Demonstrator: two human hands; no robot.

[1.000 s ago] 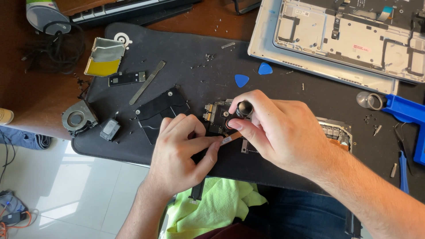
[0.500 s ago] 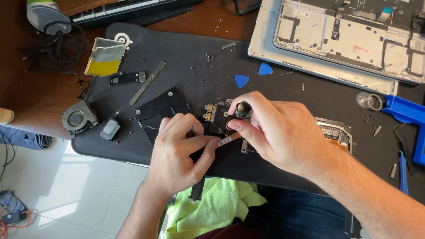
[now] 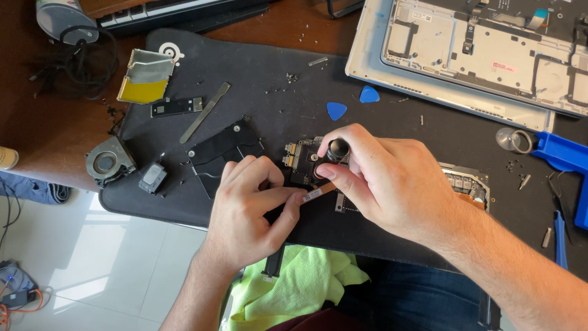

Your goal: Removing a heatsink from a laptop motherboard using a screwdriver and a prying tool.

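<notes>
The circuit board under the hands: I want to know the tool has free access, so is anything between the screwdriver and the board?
Nothing visible. The right hand holds the black screwdriver down on the circuit board; the left hand pinches a copper strip beside it.

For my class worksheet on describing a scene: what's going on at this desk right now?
A person sits at a dark work mat strewn with laptop parts. The right hand holds a black-handled screwdriver upright on a small circuit board. The left hand pinches a thin copper-coloured strip at the board's edge. An opened laptop shell lies at the top right, two blue picks sit above the hands, and a small fan rests at the left.
</notes>
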